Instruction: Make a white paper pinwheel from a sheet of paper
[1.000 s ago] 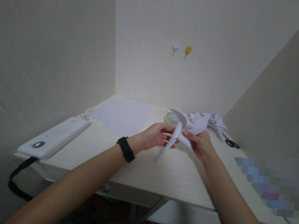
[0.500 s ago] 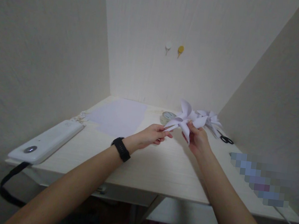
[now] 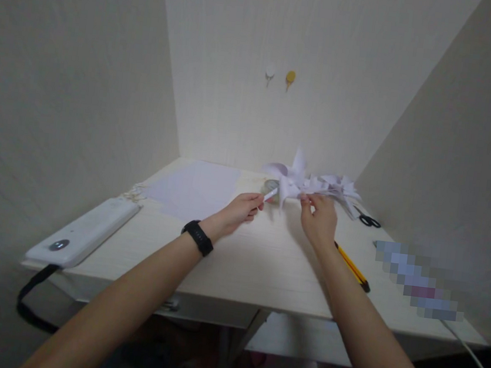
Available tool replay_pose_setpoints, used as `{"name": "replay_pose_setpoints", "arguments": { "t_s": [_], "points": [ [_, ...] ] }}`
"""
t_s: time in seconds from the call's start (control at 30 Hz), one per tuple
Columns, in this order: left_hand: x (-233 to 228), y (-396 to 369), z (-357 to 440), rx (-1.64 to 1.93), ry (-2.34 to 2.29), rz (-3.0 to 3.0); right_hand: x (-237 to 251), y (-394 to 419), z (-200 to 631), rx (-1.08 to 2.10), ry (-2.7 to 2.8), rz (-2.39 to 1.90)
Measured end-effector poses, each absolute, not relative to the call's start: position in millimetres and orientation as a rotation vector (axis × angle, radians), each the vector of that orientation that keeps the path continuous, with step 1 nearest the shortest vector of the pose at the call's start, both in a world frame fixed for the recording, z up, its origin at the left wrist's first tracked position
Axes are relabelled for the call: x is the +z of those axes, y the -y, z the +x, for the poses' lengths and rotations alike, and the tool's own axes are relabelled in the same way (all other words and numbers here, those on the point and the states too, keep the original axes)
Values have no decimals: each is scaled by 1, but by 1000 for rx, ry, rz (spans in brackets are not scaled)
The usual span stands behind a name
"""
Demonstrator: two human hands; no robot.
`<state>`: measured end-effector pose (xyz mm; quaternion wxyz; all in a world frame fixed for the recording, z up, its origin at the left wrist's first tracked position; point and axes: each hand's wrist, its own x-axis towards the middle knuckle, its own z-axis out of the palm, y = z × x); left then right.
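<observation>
Head view: both hands, left [image 3: 240,210] and right [image 3: 319,219], seemingly pinching paper pinwheel [image 3: 292,180] mid-desk [image 3: 263,263], bare surface nearer.

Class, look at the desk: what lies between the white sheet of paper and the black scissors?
In the head view, the tape roll, both hands and the paper pinwheels.

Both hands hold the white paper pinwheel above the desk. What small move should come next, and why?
Probably lower the pinwheel onto the heap of folded paper just behind it. The right hand pinches it from below, the left hand holds one blade tip, and it hangs right beside that heap near the tape roll. Release only once it rests.
</observation>
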<state>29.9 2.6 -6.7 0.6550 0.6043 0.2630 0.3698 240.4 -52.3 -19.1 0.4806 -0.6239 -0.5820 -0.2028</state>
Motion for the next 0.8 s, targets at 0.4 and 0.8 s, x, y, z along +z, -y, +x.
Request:
{"name": "replay_pose_setpoints", "arguments": {
  "t_s": [0.4,0.8],
  "points": [
    [-21,-3,35,877,-562,1427,-11,70,194,134,1451,-1190],
    [-25,-6,36,923,-639,1328,-15,73,193,-19,1294,-1432]
  ]
}}
